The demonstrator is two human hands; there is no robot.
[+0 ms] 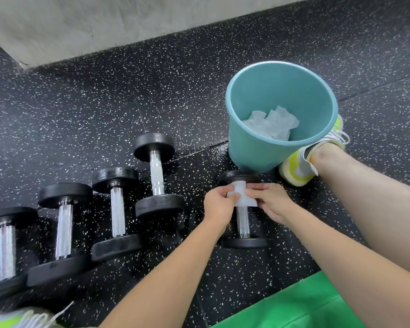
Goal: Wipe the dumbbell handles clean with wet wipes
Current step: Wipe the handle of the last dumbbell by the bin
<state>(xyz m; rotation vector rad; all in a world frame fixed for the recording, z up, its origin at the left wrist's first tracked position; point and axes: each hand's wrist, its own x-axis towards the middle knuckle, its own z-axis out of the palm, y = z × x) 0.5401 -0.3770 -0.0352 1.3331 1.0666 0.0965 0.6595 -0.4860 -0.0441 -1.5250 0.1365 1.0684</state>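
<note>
White wet wipe [242,197] wrapped round knurled steel handle [243,221] of the dumbbell [243,210] on the floor beside the teal bin [251,147] | left hand [219,204] and right hand [273,201] both pinch the wipe | wipe limp and slippery, dumbbell heavy; best gripped mid-handle.

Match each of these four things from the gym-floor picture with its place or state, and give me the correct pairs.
Things
1. white wet wipe
2. teal bucket
3. crumpled used wipes
4. row of four dumbbells

Places or states
A. lying inside the bucket
B. standing on the floor beside a yellow and white shoe
C. wrapped over the handle of the dumbbell, held by both hands, left hand and right hand
D. lying untouched to the left of the hands

Pairs: 1-C, 2-B, 3-A, 4-D
</note>
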